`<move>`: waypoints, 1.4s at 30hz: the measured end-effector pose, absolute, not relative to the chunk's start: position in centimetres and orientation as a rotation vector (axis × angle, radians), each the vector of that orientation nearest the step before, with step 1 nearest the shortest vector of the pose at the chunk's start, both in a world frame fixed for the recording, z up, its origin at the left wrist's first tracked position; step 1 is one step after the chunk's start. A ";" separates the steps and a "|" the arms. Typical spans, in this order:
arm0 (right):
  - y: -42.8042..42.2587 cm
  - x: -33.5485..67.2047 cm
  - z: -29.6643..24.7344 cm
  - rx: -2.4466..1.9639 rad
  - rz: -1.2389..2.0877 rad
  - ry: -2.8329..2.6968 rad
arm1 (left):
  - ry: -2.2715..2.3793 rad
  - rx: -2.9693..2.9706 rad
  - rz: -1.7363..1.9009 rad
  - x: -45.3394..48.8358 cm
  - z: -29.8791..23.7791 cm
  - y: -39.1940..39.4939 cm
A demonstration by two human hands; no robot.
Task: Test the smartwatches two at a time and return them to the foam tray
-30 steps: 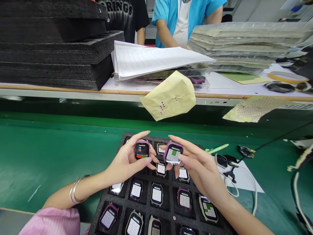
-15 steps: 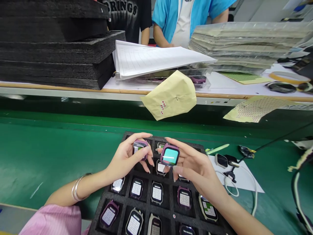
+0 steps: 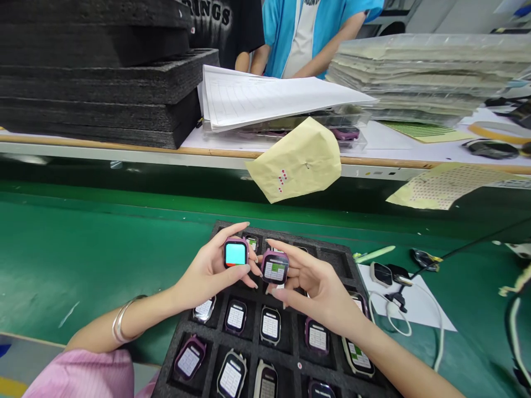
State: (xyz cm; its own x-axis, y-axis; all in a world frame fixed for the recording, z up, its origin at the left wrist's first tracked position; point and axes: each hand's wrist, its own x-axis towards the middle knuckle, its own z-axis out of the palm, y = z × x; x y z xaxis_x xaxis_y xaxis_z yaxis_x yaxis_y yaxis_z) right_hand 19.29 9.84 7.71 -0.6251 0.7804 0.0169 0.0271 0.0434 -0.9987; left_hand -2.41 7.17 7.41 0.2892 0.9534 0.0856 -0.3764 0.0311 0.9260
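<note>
My left hand [image 3: 211, 268] grips a purple smartwatch case [image 3: 235, 254] whose screen glows cyan with a red strip at the bottom. Close beside it, my right hand [image 3: 317, 282] holds another purple smartwatch [image 3: 275, 267] by its edges, its screen showing white and green blocks. Both watches are strapless and face me. Beneath the hands lies a black foam tray [image 3: 286, 359] with square compartments, several holding lit watches in purple, silver and dark cases, such as a silver watch [image 3: 270, 325]. My hands and forearms hide part of the tray.
Right of the tray, a white sheet [image 3: 431, 309] carries a watch [image 3: 380, 274] and white cables [image 3: 400, 326]; a green pen [image 3: 375, 254] lies behind. The shelf beyond holds black foam blocks [image 3: 95, 77], papers [image 3: 282, 99] and stacked clear trays [image 3: 418, 77]. Two people stand behind it.
The left watch's screen has turned cyan and red, while the right watch's has gone from cyan to white and green blocks. My right hand has moved left, nearer the left one.
</note>
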 end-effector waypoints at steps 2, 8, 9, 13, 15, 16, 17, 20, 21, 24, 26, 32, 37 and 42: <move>10.2 18.7 7.0 -0.834 1.654 -1.791 | 0.730 1.070 1.146 -3.0 7.0 7.0; 11.8 16.5 4.1 -0.907 1.078 -2.408 | 0.853 1.132 1.044 -4.9 5.0 6.6; 12.0 16.1 3.6 -0.905 0.869 -2.534 | 0.897 1.179 1.018 -5.2 4.7 6.7; 12.1 15.1 2.7 -0.863 0.509 -2.742 | 1.130 1.569 0.830 -6.5 3.3 7.2; 12.0 15.3 2.9 -0.863 0.491 -2.773 | 1.228 1.836 0.715 -7.2 2.6 7.7; 12.0 15.8 3.2 -0.864 0.461 -2.796 | 1.260 1.959 0.666 -7.6 2.3 8.0; 12.1 16.4 3.7 -0.866 0.423 -2.824 | 1.280 2.061 0.623 -8.0 2.0 8.3; 12.3 19.5 5.4 -0.919 0.290 -2.931 | 1.301 2.219 0.507 -8.9 1.5 8.9; 12.4 20.7 5.9 -0.966 0.254 -2.963 | 1.297 2.241 0.473 -9.1 1.5 9.0; 12.2 24.3 7.0 -1.137 0.182 -3.038 | 1.237 2.298 0.420 -8.6 2.1 9.2; 11.7 26.0 7.2 -1.205 0.210 -3.066 | 1.162 2.360 0.401 -7.1 2.7 9.2; 10.5 26.8 6.4 -1.280 0.173 -3.071 | 0.956 2.757 0.220 0.6 3.6 10.1; 10.5 25.8 5.8 -1.297 0.024 -3.089 | 0.937 2.870 -0.031 4.7 3.3 10.9; 10.3 25.0 5.6 -1.360 0.005 -3.084 | 0.971 2.810 -0.030 5.8 3.0 11.5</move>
State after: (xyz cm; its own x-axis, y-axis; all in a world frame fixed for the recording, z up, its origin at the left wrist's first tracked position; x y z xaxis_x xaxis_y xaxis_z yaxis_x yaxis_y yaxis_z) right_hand 25.04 10.31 5.60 -0.6524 0.7284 -0.2093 0.7291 0.6786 0.0888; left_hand 5.80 11.48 3.02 0.7880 0.6113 -0.0737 0.6147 -0.7741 0.1516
